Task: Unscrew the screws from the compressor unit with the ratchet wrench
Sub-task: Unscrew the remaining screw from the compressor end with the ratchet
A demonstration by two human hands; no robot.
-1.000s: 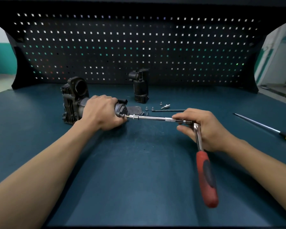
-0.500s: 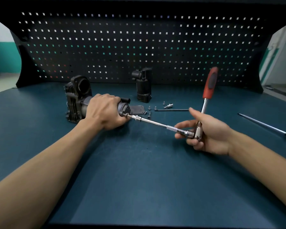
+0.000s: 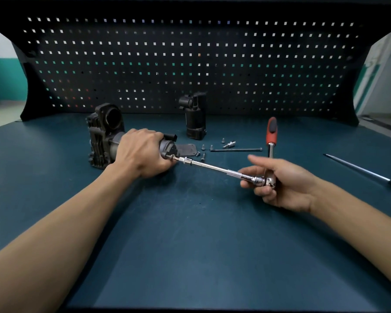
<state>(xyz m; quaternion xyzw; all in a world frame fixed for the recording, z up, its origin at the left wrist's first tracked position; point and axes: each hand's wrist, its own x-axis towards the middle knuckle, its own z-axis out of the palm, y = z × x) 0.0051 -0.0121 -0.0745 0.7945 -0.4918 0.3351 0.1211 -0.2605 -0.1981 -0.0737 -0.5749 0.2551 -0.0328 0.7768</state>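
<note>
The dark compressor unit (image 3: 102, 136) lies on its side at the left of the blue bench. My left hand (image 3: 142, 152) grips its cylindrical motor body from above. The ratchet wrench (image 3: 212, 166) runs its long chrome extension from a screw at the unit's right end down to its head. My right hand (image 3: 280, 184) holds that head, fingers curled under it, index finger stretched out. The wrench's red and black handle (image 3: 271, 131) points up and away from me. Several removed screws (image 3: 203, 152) lie just right of the unit.
A second black cylindrical part (image 3: 195, 120) stands upright behind. A flat cover plate (image 3: 187, 149), a long thin rod (image 3: 235, 150) and a small socket bit (image 3: 229, 144) lie near the screws. A yellow-handled screwdriver (image 3: 361, 171) lies at the right. The pegboard (image 3: 190, 64) closes the back.
The wrench handle has swung from pointing toward me up and over to pointing away. My right hand dropped slightly and its index finger lifted. My left hand kept its hold on the unit.
</note>
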